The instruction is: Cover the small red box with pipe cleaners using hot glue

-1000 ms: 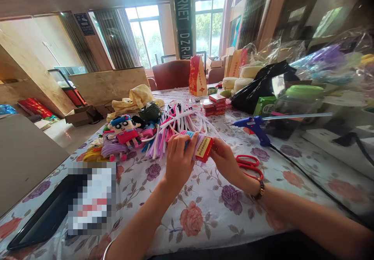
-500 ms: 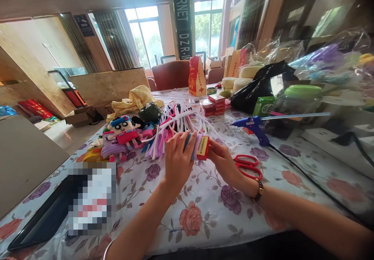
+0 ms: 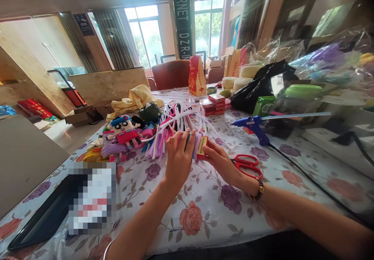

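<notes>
Watching from afar, I saw stuffed dolls (image 3: pixel 123 129) on the desk (image 3: pixel 210 217) at left, then the left hand (image 3: pixel 179 157) curled around the purple-and-blue-wrapped body of a small red box (image 3: pixel 201 145). The box's long axis seemed to run left to right, its unwrapped end facing the right hand (image 3: pixel 220 159), whose bent fingers touched it; whether they pinched, I couldn't tell. Neither hand was nearer. Scissors (image 3: pixel 247 165) lay just right of the right hand.

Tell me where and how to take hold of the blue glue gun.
Grip the glue gun by its handle, probably best from the near right side: the handle slants that way, cord trailing from its end, while the nozzle points left.
</notes>
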A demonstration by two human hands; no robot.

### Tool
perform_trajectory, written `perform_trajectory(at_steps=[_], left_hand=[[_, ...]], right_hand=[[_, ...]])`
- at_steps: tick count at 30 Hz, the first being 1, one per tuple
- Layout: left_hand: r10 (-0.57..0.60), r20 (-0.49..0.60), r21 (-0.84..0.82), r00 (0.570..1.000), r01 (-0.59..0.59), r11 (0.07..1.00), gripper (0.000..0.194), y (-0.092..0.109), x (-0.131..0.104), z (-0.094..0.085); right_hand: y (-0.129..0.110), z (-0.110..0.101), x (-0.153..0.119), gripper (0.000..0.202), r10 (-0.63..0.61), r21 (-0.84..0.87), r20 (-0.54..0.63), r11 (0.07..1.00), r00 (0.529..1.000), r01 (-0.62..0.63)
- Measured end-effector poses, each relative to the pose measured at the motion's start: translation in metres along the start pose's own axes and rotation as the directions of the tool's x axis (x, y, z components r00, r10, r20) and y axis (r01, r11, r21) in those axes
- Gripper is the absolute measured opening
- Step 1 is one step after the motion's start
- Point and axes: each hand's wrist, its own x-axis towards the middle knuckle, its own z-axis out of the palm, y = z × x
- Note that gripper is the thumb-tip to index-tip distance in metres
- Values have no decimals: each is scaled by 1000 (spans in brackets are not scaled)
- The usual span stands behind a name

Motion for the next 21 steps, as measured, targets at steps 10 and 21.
perform_trajectory(at_steps=[10,21], left_hand=[[-1,-62,-341,998,-20,940,65,3,9,-4],[3,-188,-394,982,-78,916,46,5,12,-6]], right_hand=[[2,-6,-2,39,-263,-333,-182,923,947,192],[10,-11,-4,50,-334,-409,-117,875,935,261]])
